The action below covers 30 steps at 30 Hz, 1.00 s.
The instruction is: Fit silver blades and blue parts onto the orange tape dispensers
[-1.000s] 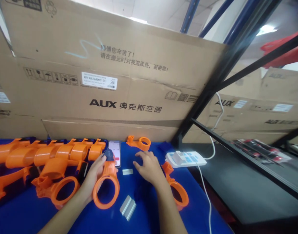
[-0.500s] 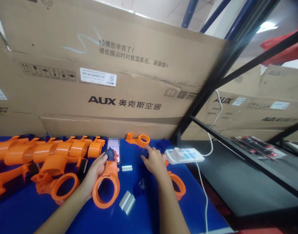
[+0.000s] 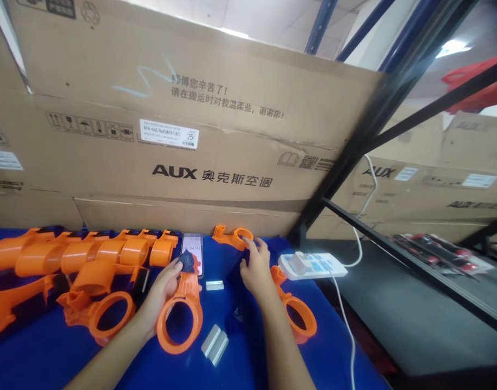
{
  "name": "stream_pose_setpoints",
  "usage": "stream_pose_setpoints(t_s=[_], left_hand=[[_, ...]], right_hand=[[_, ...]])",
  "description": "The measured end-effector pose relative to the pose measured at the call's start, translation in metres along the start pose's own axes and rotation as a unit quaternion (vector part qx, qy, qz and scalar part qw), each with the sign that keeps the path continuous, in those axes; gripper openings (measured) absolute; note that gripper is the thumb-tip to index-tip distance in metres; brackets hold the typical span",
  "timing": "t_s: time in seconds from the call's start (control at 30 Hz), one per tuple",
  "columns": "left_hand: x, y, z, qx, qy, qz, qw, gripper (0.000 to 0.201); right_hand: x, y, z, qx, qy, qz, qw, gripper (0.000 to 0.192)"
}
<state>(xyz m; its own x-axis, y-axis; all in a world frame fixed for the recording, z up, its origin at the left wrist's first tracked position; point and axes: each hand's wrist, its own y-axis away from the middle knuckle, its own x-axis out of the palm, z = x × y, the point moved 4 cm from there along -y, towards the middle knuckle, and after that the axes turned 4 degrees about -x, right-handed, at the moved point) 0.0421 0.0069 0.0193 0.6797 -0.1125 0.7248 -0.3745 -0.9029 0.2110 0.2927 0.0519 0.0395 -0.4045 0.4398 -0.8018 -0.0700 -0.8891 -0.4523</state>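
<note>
My left hand (image 3: 166,290) is closed around the handle of an orange tape dispenser (image 3: 195,319) with a dark blue piece (image 3: 187,261) at its upper end. The large ring of the dispenser hangs toward me, with no tape roll on it. My right hand (image 3: 256,265) is open, fingers apart, over the far part of the blue table. Its fingertips are close to another orange tape dispenser (image 3: 234,236); contact cannot be made out. Dark blue pieces (image 3: 235,320) lie below the hand, hard to tell from the tabletop. Silvery metal strips (image 3: 215,345) and a shorter strip (image 3: 215,285) lie between my arms.
Several orange tape dispensers (image 3: 84,253) stand in a row at the left. A phone (image 3: 196,251) leans behind my left hand. To the right are another dispenser (image 3: 299,317), a white power strip (image 3: 311,265) with its cable, and a black rack frame (image 3: 333,162). Cardboard (image 3: 216,130) closes the back.
My right hand has moved slightly back and its fingers have spread from their curl near a dark blue piece. The left hand keeps its dispenser. The view has shifted slightly.
</note>
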Motion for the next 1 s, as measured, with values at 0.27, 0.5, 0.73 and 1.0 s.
stream_pose_setpoints(t_s=[0.27, 0.5, 0.73, 1.0], left_hand=[[-0.005, -0.001, 0.002, -0.001, -0.003, -0.006, 1.000, 0.035], [0.006, 0.007, 0.000, 0.022, 0.045, 0.013, 0.999, 0.048], [0.006, 0.007, 0.002, 0.032, 0.066, 0.020, 0.997, 0.061], [0.010, 0.013, -0.001, 0.048, 0.092, 0.010, 0.995, 0.063]], right_hand=[[-0.013, -0.001, 0.006, -0.046, -0.165, -0.114, 0.979, 0.064], [-0.024, 0.001, 0.029, -0.053, -0.327, -0.127, 0.935, 0.032], [-0.007, 0.022, 0.077, -0.026, -0.503, -0.030, 0.863, 0.026], [-0.003, 0.033, 0.102, 0.056, -0.693, 0.212, 0.687, 0.050]])
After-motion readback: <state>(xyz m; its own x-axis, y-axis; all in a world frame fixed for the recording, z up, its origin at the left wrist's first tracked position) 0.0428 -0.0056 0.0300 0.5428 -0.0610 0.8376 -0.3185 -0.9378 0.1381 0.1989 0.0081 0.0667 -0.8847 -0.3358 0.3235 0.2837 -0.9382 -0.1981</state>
